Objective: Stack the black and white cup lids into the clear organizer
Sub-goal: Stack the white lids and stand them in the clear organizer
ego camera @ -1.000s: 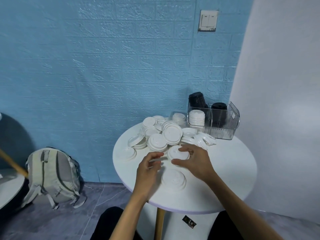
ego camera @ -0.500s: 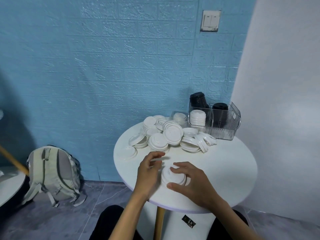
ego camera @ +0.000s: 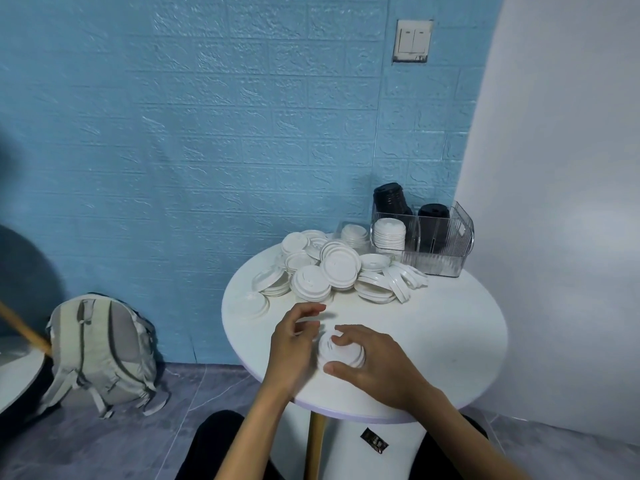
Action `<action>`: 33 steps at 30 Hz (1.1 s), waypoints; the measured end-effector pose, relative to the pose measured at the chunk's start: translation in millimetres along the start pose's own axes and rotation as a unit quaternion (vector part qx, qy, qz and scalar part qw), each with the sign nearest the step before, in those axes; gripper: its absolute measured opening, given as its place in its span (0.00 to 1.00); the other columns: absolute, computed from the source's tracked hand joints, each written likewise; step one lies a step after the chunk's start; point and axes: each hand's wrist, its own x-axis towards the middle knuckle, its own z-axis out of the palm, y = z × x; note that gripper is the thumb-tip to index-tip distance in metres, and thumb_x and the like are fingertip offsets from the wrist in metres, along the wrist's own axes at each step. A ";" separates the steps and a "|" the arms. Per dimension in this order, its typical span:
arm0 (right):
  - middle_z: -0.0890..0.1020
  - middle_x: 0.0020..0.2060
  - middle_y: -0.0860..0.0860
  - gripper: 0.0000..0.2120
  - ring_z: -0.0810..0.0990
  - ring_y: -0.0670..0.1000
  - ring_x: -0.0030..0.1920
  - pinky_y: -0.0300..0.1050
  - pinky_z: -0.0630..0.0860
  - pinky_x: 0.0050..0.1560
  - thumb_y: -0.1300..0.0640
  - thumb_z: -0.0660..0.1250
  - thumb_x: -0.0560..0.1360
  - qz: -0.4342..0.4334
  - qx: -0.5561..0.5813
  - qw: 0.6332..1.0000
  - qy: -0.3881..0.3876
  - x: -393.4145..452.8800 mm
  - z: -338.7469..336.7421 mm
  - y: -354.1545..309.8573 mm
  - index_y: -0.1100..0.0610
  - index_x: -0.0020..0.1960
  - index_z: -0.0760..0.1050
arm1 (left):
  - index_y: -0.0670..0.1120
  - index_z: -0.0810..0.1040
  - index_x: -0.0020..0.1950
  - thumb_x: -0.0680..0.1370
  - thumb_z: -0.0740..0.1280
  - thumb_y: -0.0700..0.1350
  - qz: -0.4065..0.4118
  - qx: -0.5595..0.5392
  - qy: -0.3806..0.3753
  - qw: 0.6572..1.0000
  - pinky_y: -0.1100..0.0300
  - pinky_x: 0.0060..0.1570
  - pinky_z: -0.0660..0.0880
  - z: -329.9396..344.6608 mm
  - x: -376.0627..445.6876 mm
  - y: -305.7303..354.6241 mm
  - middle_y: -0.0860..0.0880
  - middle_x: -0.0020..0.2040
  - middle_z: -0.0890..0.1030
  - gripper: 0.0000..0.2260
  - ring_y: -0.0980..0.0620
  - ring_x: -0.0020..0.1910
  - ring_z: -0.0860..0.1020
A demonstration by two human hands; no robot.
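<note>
A small stack of white lids [ego camera: 341,353] sits near the front of the round white table [ego camera: 450,334]. My right hand [ego camera: 374,362] curls over this stack, thumb at its near side and fingers on top. My left hand [ego camera: 294,344] is pressed against the stack's left side with bent fingers. Behind them lies a loose heap of white lids [ego camera: 332,268]. At the back right stands the clear organizer [ego camera: 436,251], holding a white lid stack [ego camera: 389,233] and black lid stacks [ego camera: 391,199].
A single white lid [ego camera: 249,304] lies at the table's left edge. A grey backpack [ego camera: 100,351] leans on the blue wall at floor level on the left. A white wall rises close on the right. My dark-clothed legs are under the table.
My right hand carried a white lid from near the heap back to the front stack and now covers it. My left hand stayed beside the stack.
</note>
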 end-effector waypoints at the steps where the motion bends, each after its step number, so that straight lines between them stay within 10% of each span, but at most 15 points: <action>1: 0.77 0.64 0.34 0.28 0.74 0.37 0.66 0.38 0.68 0.69 0.30 0.71 0.67 0.004 0.006 1.000 -0.004 -0.2 0.1 1.2 0.46 0.59 0.78 | 0.53 0.83 0.55 0.81 0.66 0.34 0.000 0.003 0.000 1.000 0.56 0.58 0.77 0.2 0.4 -0.6 0.60 0.54 0.85 0.14 0.51 0.57 0.82; 12: 0.76 0.64 0.33 0.25 0.72 0.35 0.66 0.33 0.65 0.66 0.40 0.73 0.74 0.028 0.069 0.997 -0.011 -0.1 4.5 1.5 0.44 0.67 0.72 | 0.58 0.84 0.54 0.79 0.66 0.35 -0.012 -0.004 -0.023 1.000 0.53 0.58 0.77 0.3 0.1 2.6 0.57 0.56 0.85 0.17 0.48 0.58 0.81; 18: 0.75 0.68 0.37 0.29 0.73 0.38 0.69 0.34 0.68 0.67 0.34 0.74 0.70 0.058 0.169 0.984 0.013 9.8 -5.6 9.7 0.41 0.66 0.72 | 0.59 0.84 0.56 0.69 0.76 0.55 -0.032 -0.074 -0.095 0.992 0.51 0.63 0.75 1.3 -1.5 7.1 0.52 0.59 0.85 0.16 0.45 0.63 0.80; 22: 0.83 0.58 0.45 0.13 0.81 0.45 0.58 0.26 0.73 0.51 0.51 0.74 0.76 0.118 0.201 0.960 0.153 26.3 -37.5 17.4 0.49 0.59 0.80 | 0.63 0.78 0.65 0.64 0.82 0.61 0.009 0.063 -0.158 0.985 0.51 0.70 0.73 1.9 -3.3 5.7 0.59 0.65 0.81 0.31 0.55 0.68 0.76; 25: 0.80 0.58 0.49 0.15 0.80 0.51 0.56 0.44 0.77 0.58 0.50 0.75 0.75 0.139 0.106 0.947 0.268 40.5 -58.1 36.4 0.51 0.60 0.78 | 0.72 0.70 0.67 0.59 0.83 0.66 0.043 0.248 -0.175 0.952 0.59 0.68 0.69 4.6 -7.0 8.1 0.67 0.66 0.75 0.39 0.63 0.68 0.71; 33: 0.81 0.62 0.51 0.25 0.79 0.53 0.61 0.47 0.72 0.61 0.40 0.72 0.75 0.201 0.006 0.961 0.188 64.5 -62.1 60.0 0.53 0.66 0.79 | 0.73 0.68 0.68 0.58 0.80 0.66 0.047 0.304 -0.164 0.937 0.54 0.68 0.70 2.3 -4.7 1.2 0.66 0.64 0.76 0.40 0.58 0.65 0.72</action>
